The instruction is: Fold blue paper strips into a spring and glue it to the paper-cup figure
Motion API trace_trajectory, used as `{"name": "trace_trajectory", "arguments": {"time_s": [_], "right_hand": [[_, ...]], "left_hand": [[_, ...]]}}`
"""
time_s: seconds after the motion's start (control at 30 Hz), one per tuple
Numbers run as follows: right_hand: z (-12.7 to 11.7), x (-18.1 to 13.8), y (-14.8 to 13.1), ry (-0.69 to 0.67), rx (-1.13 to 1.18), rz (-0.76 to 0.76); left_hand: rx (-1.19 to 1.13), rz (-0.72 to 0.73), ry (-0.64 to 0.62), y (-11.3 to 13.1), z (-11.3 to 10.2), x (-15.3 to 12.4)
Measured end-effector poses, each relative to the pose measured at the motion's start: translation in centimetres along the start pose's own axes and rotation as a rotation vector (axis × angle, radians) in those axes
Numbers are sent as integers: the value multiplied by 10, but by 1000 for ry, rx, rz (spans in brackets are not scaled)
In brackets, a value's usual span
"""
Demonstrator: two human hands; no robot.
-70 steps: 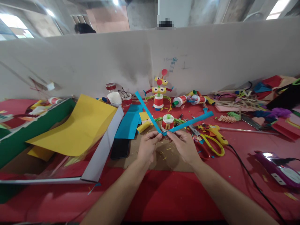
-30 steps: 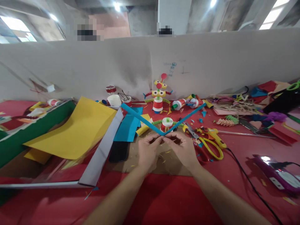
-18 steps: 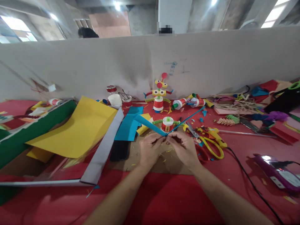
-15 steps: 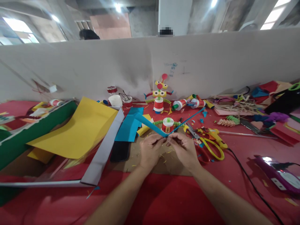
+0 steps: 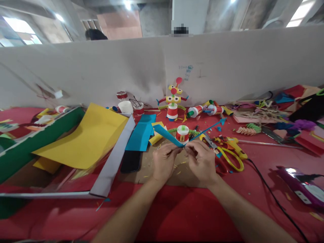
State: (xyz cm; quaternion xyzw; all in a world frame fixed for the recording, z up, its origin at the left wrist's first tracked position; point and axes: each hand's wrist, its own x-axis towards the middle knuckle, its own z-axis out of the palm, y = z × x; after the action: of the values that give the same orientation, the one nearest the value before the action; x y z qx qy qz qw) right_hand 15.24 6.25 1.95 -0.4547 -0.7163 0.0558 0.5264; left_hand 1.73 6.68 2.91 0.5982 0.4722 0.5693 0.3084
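Both hands pinch a pair of blue paper strips (image 5: 167, 135) where they meet, above a brown cardboard mat (image 5: 149, 165). My left hand (image 5: 164, 162) grips the joint from the left; one wide strip points up and left from it. From the other side my right hand (image 5: 201, 160) closes its fingers on the same joint, and a thinner-looking length slants up to the right. Just behind the fingertips stands a red and white paper cup (image 5: 182, 134) with green pleated paper arms. Blue paper sheets (image 5: 141, 133) lie to the left, partly over a black phone (image 5: 131, 162).
Yellow-handled scissors (image 5: 231, 158) and a yellow glue gun (image 5: 238, 148) with its cord lie at right, near a purple device (image 5: 301, 189). A box (image 5: 113, 158) holding yellow paper (image 5: 83, 138) stands left. A finished-looking cup figure (image 5: 172, 111) stands behind, by a white partition (image 5: 101, 71).
The hands still pinch the blue strips at the joint. The left strip's end has shifted right and down, and the right fingers have shifted slightly. The whole view has moved a little.
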Motion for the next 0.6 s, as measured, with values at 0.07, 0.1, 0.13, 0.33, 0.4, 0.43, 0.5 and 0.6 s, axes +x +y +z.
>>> {"name": "trace_trajectory", "arguments": {"time_s": [0.07,0.1,0.13,0.33,0.4,0.43,0.5,0.6], "right_hand": [[-1,1,-2,-13,16,27],[-2,1,-3,-32,25,37],[-2,0,-4,-56,33,47],[0,0,-6,-179,47,136],[1,2,-6,-182,107,157],[1,3,-6,-179,164,176],[3,4,-6,-192,313,247],[6,5,-5,-212,532,404]], "left_hand": [[-135,-165,46,2,2,1],[-239,-245,61,2,3,2],[-361,-316,67,1,3,3],[-881,-611,14,-9,-1,10],[-947,-657,-1,-10,-3,11],[-963,-666,-4,-10,-3,11],[-960,-674,-8,-11,-2,11],[-919,-677,-28,-14,1,10]]}}
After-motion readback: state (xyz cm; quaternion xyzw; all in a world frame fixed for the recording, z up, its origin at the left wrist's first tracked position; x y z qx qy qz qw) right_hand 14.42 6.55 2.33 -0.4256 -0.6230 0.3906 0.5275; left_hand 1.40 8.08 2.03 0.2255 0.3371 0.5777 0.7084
